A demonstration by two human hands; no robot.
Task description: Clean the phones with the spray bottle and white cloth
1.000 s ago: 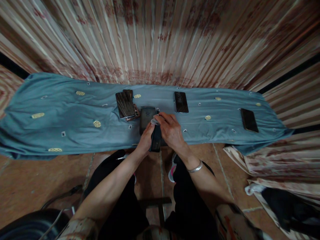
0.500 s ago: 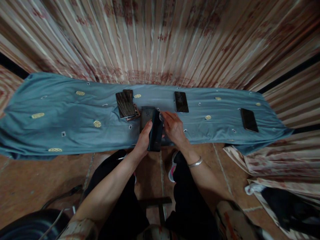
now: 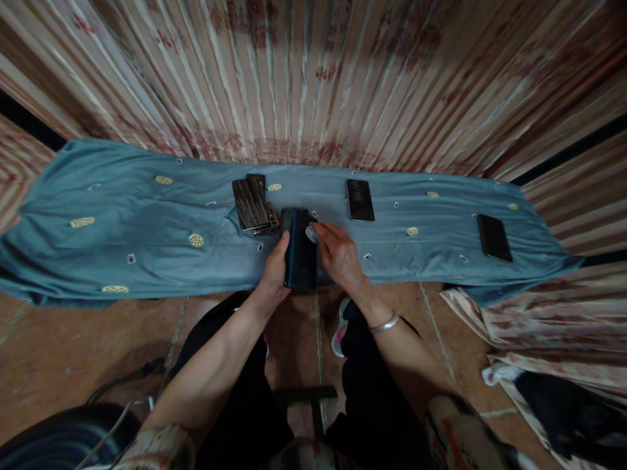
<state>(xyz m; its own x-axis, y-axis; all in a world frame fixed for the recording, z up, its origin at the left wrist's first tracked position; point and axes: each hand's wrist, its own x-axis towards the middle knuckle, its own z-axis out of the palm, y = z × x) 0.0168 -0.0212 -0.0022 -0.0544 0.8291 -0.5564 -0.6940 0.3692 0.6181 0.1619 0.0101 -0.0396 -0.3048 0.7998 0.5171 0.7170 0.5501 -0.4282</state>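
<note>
1. Centrally, the left hand (image 3: pixel 275 271) grips a dark phone (image 3: pixel 300 249) by its left edge, holding it above the near edge of the table (image 3: pixel 147 228), which is draped in a blue cloth.
2. Right hand (image 3: pixel 337 254) is closed on a small pale wad (image 3: pixel 311 233), pressed against the phone's upper right edge.
3. Judged step: wiping the phone's surface; the next move would call for a steady left-hand grip while the wad travels across the face.
4. A stack of phones (image 3: pixel 252 205) lies just beyond; a single phone (image 3: pixel 360 200) and a far-right phone (image 3: pixel 494 237) lie well apart.
5. No brand, label or writing is legible; small tags on the cloth are too small to read.
</note>
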